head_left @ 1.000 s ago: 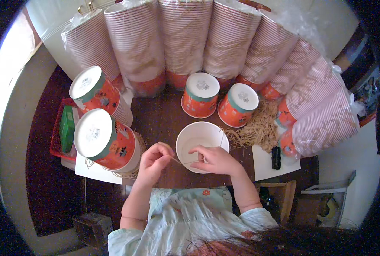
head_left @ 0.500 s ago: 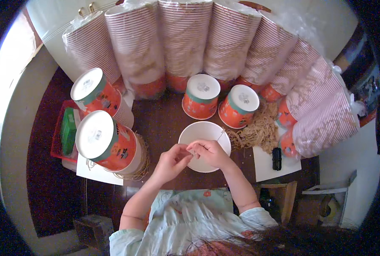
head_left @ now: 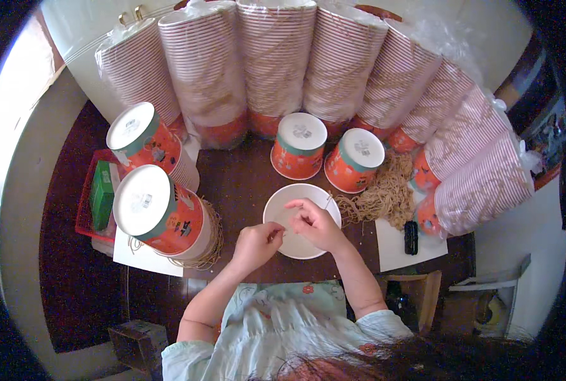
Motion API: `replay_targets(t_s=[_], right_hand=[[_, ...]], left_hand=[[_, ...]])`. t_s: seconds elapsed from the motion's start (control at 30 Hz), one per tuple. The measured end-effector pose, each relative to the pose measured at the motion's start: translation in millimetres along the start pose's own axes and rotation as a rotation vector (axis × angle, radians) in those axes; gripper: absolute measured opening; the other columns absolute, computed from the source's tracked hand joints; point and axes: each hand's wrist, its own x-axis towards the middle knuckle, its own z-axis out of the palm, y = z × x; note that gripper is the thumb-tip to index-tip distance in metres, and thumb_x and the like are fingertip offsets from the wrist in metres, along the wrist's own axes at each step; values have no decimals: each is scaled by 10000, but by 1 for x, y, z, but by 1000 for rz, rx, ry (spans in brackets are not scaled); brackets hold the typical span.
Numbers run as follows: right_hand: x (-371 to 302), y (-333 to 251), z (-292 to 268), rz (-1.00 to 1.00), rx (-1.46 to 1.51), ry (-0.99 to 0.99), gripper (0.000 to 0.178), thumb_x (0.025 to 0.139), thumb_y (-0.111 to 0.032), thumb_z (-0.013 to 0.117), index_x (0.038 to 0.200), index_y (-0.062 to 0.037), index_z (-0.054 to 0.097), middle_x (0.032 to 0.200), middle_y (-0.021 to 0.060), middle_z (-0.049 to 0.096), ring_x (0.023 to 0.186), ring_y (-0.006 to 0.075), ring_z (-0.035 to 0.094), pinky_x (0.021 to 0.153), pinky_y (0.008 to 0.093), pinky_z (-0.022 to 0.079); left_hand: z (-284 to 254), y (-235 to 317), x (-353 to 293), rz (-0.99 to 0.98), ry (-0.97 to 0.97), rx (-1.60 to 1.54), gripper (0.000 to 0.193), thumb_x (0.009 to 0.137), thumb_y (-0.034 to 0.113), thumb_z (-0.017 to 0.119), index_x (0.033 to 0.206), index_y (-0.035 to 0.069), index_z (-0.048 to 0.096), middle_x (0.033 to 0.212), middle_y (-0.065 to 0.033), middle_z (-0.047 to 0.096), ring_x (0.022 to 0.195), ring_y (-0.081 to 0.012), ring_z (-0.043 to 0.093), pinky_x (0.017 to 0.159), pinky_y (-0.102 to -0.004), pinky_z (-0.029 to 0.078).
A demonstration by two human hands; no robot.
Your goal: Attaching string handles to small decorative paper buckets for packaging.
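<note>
Right in front of me on the dark table stands a white paper bucket (head_left: 275, 209), its mouth facing up. A thin piece of tan cord (head_left: 329, 202) crosses its right rim. My left hand (head_left: 259, 244) is over the bucket's near left rim, thumb and fingertips pinched together. Over the inside of the bucket is my right hand (head_left: 318, 225), thumb and fingers pressed together and the index finger bent outward. A small gap separates the two hands. Whatever the fingertips hold is too small to make out.
Two upside-down orange paper buckets (head_left: 299, 152) stand behind, beside a heap of tan cord (head_left: 391, 190). Upturned bucket stacks (head_left: 184, 222) are at left, near a red basket (head_left: 83, 213) with a green box (head_left: 105, 190). Plastic-wrapped stacks (head_left: 273, 63) line the back. A black object (head_left: 411, 237) lies right.
My hands were together over the bucket and are now apart, the right one slightly farther right with its index finger lifted. The bucket has shifted slightly left.
</note>
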Motion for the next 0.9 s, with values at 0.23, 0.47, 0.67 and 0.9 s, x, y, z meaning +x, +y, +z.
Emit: replay_targets(t_s=[0.23, 0.47, 0.67, 0.9], right_hand=[[-1, 9, -4, -65, -92, -87, 125, 723, -24, 554, 844, -47, 534, 839, 25, 533, 775, 112, 522, 702, 257, 424], [-14, 0, 10, -378, -711, 89, 70, 662, -98, 615, 727, -81, 594, 955, 60, 530, 927, 262, 485, 844, 369, 359], [-17, 13, 20, -400, -798, 160, 109, 641, -125, 644, 730, -85, 594, 963, 56, 529, 963, 250, 465, 844, 359, 349], [-34, -6, 45, -441, -835, 156, 105, 623, -122, 655, 698, -97, 587, 961, 41, 521, 943, 248, 465, 826, 378, 340]], left_hand=[[-7, 7, 2, 84, -114, -56, 142, 756, 121, 579, 819, -2, 609, 745, -127, 619, 629, -176, 599, 574, -278, 471], [-7, -17, 4, -33, -129, -420, 162, 801, 122, 539, 827, -29, 594, 703, -63, 619, 654, -95, 570, 595, -229, 453], [-11, -19, 3, -97, -158, -536, 143, 813, 109, 530, 827, -24, 580, 749, -58, 609, 712, -99, 563, 653, -226, 448], [-20, -21, 1, -128, -197, -645, 89, 801, 75, 550, 815, -13, 552, 770, -45, 596, 708, -96, 555, 650, -225, 446]])
